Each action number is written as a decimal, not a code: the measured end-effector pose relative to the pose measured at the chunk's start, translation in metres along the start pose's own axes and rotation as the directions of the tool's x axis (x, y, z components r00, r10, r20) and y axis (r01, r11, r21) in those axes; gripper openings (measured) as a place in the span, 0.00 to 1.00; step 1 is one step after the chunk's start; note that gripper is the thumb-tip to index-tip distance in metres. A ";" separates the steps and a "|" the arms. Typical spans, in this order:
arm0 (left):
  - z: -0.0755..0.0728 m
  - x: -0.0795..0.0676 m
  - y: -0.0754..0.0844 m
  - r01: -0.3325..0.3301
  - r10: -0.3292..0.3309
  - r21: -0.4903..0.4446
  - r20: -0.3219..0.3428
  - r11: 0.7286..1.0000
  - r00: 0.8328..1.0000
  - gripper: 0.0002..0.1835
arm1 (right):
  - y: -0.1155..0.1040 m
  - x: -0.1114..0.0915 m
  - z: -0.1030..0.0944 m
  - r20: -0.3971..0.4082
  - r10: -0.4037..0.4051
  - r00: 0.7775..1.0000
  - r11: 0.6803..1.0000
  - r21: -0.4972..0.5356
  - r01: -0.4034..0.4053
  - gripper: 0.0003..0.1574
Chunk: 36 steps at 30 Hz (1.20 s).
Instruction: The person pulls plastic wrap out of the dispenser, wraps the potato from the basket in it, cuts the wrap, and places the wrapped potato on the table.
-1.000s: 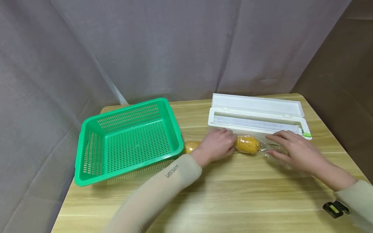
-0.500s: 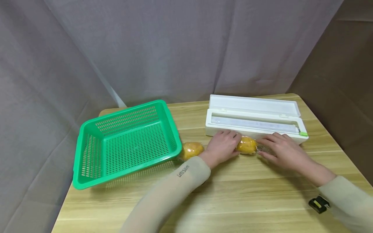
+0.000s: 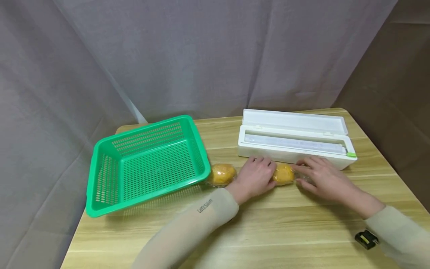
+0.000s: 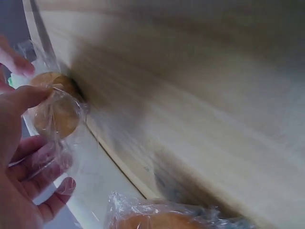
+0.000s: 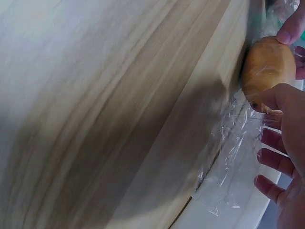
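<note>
A yellow-orange mango (image 3: pixel 283 174) in clear plastic wrap lies on the table between my two hands. My left hand (image 3: pixel 253 175) holds its left end, the thumb over the near side and fingers behind, with loose wrap across them in the left wrist view. At the other end my right hand (image 3: pixel 322 177) holds it by thumb and fingers, near a dark spot on the fruit. Loose plastic wrap (image 5: pixel 233 152) trails from that end under the right hand. Left of my left hand lies a second wrapped mango (image 3: pixel 222 174), beside the basket.
A green slotted basket (image 3: pixel 205 164) stands at the left. Right behind my hands sits a long white wrap dispenser (image 3: pixel 295 154) with its lid raised, a roll inside and a green slider at its right end. Grey curtains (image 3: pixel 188 56) hang behind the wooden table (image 3: pixel 268 231).
The right hand has moved left to the mango's right end, gathering the trailing wrap. The mango has shifted slightly towards me and turned. More of the second mango shows past the left forearm.
</note>
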<state>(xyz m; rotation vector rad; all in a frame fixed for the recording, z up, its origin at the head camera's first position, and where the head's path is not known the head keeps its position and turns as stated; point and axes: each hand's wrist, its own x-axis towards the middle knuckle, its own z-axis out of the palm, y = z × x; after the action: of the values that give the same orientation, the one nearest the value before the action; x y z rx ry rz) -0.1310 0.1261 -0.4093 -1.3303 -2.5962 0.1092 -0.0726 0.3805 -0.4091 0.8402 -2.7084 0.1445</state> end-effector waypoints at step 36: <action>-0.014 -0.017 0.028 0.042 -0.042 0.003 -0.005 0.999 0.999 0.37 | -0.039 -0.027 0.001 -0.122 0.055 0.991 0.988 0.147 -0.036 0.42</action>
<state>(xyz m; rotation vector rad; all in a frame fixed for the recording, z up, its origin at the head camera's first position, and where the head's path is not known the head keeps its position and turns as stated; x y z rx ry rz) -0.0962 0.1278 -0.4029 -1.2726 -2.6169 0.1032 -0.0297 0.3626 -0.4186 0.7806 -2.6240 0.3946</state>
